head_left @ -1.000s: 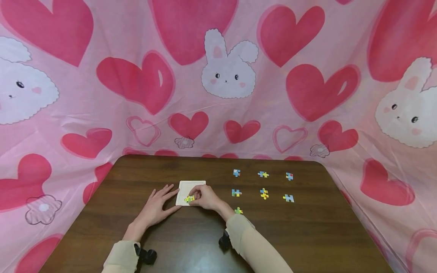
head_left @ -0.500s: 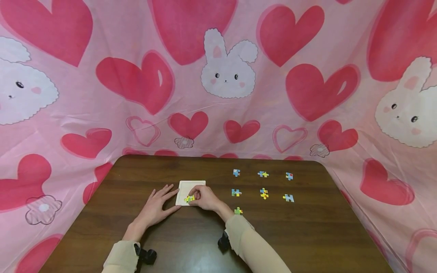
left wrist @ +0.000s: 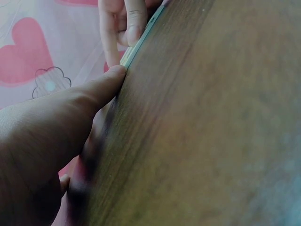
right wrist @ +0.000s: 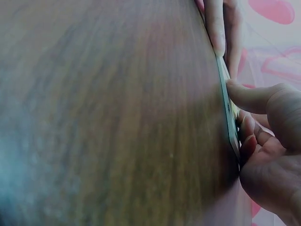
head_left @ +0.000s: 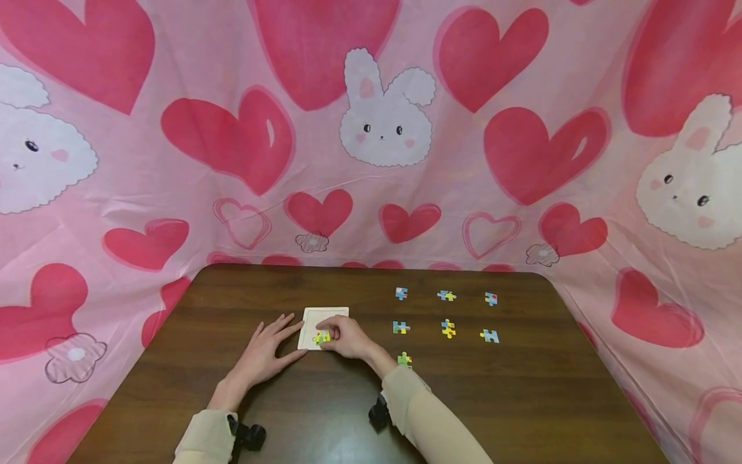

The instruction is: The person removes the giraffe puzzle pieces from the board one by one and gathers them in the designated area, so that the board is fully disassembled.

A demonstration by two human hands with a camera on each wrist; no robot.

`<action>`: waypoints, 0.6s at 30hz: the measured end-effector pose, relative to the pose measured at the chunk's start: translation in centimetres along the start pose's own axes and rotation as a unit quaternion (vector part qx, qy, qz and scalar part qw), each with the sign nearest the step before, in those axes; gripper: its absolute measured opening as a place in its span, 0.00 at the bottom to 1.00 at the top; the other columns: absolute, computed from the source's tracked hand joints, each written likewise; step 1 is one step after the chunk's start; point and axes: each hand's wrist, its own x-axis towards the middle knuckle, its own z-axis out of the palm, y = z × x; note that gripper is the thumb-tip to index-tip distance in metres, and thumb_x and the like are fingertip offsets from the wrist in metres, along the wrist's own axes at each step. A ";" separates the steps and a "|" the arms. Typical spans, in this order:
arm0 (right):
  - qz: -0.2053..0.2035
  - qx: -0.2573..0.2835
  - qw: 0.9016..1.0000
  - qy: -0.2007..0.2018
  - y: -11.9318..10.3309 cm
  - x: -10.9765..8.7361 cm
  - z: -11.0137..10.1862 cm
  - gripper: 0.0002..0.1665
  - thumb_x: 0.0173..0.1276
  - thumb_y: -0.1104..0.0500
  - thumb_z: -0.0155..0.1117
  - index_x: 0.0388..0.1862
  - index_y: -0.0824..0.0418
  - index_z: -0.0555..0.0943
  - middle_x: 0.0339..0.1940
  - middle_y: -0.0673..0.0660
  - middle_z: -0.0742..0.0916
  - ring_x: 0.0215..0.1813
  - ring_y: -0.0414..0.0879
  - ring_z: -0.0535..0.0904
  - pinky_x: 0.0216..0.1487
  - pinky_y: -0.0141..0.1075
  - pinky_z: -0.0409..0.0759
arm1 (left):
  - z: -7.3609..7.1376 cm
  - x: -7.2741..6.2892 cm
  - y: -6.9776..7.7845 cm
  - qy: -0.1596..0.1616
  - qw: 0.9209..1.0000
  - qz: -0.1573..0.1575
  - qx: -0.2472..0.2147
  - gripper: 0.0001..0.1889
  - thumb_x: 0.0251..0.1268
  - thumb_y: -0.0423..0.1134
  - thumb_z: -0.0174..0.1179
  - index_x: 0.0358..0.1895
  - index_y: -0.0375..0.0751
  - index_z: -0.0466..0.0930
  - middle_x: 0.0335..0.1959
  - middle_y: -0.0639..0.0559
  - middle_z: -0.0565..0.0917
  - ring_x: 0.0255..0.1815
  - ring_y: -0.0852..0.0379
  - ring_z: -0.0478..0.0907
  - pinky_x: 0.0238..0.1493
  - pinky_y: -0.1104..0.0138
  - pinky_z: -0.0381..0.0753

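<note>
In the head view a shallow cream puzzle tray (head_left: 311,317) lies on the table, left of the middle. A yellow-green jigsaw piece (head_left: 321,338) is at the tray's near side. My right hand (head_left: 350,336) reaches over the tray from the right and holds this piece between thumb and index finger. My left hand (head_left: 263,351) lies with spread fingers at the tray's left side, its thumb and index fingertips touching the edge. In the left wrist view the left thumb (left wrist: 106,87) meets the tray's corner. The right wrist view shows the right thumb (right wrist: 247,96) at the tray's rim.
Right of the tray, several loose jigsaw pieces lie in rows, among them a blue one (head_left: 401,294), a yellow one (head_left: 448,328) and a green one (head_left: 404,359) beside my right forearm. The brown table (head_left: 324,412) ends at a pink heart-print cloth (head_left: 406,187).
My right fingers have shifted slightly on the piece, and more of it shows between index finger and thumb. My left hand and the tray have stayed in place.
</note>
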 end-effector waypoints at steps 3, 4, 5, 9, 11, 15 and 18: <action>-0.012 -0.018 1.000 -0.006 -0.1 0.0 0.0 0.15 0.69 0.68 0.78 0.54 0.65 0.92 0.32 0.56 0.82 0.31 0.34 0.67 0.37 0.26 0.66 | -0.1 0.1 0.0 0.000 1.000 0.001 0.000 0.37 0.71 0.59 0.73 0.78 0.47 0.80 0.83 0.36 0.74 0.87 0.30 0.65 0.85 0.25 0.51; -0.012 -0.019 1.000 -0.008 -0.1 0.0 0.0 0.13 0.70 0.68 0.78 0.52 0.64 0.93 0.33 0.56 0.82 0.31 0.34 0.67 0.37 0.26 0.66 | 0.0 0.1 0.0 0.000 1.000 0.000 -0.001 0.37 0.71 0.59 0.73 0.78 0.47 0.80 0.83 0.36 0.74 0.87 0.30 0.65 0.85 0.25 0.50; -0.012 -0.019 1.000 -0.009 -0.2 0.0 0.0 0.12 0.70 0.68 0.78 0.51 0.64 0.93 0.33 0.56 0.82 0.31 0.34 0.67 0.37 0.26 0.66 | 0.0 0.0 0.0 -0.001 1.000 -0.002 -0.002 0.37 0.71 0.59 0.73 0.78 0.47 0.80 0.83 0.35 0.74 0.87 0.30 0.64 0.85 0.25 0.50; -0.014 -0.011 1.000 -0.006 -0.3 -0.1 0.1 0.10 0.70 0.69 0.77 0.49 0.64 0.92 0.34 0.56 0.81 0.33 0.36 0.68 0.39 0.26 0.66 | 0.0 0.0 -0.1 -0.001 1.000 -0.002 -0.004 0.37 0.71 0.59 0.73 0.78 0.47 0.80 0.83 0.35 0.74 0.87 0.30 0.65 0.85 0.25 0.50; -0.016 -0.007 1.000 -0.005 -0.3 -0.1 0.1 0.10 0.69 0.70 0.77 0.49 0.65 0.91 0.34 0.55 0.80 0.34 0.37 0.68 0.39 0.26 0.66 | 0.0 0.0 -0.1 0.000 1.000 -0.001 -0.004 0.37 0.70 0.59 0.73 0.77 0.47 0.80 0.83 0.35 0.74 0.87 0.30 0.65 0.85 0.24 0.51; -0.024 -0.001 1.000 -0.001 -0.2 -0.1 0.1 0.12 0.68 0.70 0.78 0.49 0.64 0.90 0.33 0.56 0.79 0.36 0.38 0.69 0.40 0.26 0.67 | 0.0 0.1 -0.2 0.001 1.000 0.000 -0.002 0.37 0.70 0.59 0.73 0.77 0.47 0.80 0.82 0.35 0.74 0.87 0.30 0.65 0.85 0.24 0.51; -0.030 0.004 1.000 0.002 0.0 0.0 0.0 0.13 0.68 0.70 0.78 0.50 0.64 0.89 0.34 0.58 0.79 0.36 0.38 0.69 0.40 0.26 0.67 | 0.0 0.1 -0.2 0.001 1.000 0.001 -0.001 0.36 0.70 0.58 0.73 0.77 0.46 0.80 0.82 0.35 0.74 0.87 0.30 0.65 0.84 0.24 0.51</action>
